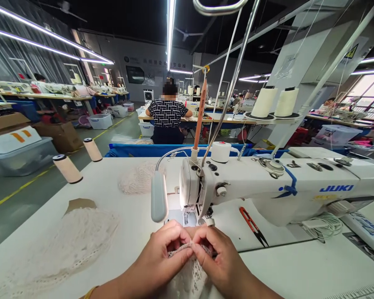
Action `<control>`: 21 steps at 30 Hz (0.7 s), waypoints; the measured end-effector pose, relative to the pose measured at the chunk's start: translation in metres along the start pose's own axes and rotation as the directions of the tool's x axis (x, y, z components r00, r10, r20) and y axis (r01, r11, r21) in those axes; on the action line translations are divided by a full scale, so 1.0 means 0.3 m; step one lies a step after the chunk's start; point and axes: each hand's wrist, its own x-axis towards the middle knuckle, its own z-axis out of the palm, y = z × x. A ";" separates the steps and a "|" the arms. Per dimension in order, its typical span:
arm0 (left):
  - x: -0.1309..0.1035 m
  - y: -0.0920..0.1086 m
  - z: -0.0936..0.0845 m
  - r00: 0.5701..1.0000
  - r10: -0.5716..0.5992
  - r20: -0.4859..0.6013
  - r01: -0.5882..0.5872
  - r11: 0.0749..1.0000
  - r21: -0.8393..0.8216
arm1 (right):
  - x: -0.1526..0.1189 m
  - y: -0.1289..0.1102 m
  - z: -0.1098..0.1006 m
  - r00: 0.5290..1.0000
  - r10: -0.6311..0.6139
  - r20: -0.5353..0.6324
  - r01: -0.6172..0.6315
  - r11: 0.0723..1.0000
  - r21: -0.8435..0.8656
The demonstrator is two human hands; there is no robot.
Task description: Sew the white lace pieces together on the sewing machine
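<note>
Pinching the lace cloth [197, 276] with my left hand [165, 251] and right hand [221, 253], just in front of the sewing machine [252, 176], I judge its edge gathered but unsewn, the lace pile [81, 232] left of the machine perhaps remaining.

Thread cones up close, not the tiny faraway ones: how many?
4: a front peach cone and a back peach cone on the left of the white table; a left cream cone and a right cream cone on the stand beyond the sewing machine.

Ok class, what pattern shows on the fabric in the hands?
The pale fabric has lacy openwork; best in the head view.
</note>
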 end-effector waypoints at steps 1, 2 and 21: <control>0.002 -0.004 0.000 1.000 -0.010 -0.005 0.010 1.000 -0.004 | -0.001 0.005 0.004 1.000 0.013 -0.002 -0.013 1.000 -0.009; 0.004 -0.007 0.000 1.000 -0.014 -0.006 0.014 1.000 -0.005 | -0.001 0.010 0.009 1.000 0.023 -0.008 -0.023 1.000 -0.016; -0.011 0.018 0.002 0.994 -0.108 0.026 0.110 0.991 -0.078 | -0.024 0.008 0.015 0.999 -0.025 -0.038 0.026 0.999 0.033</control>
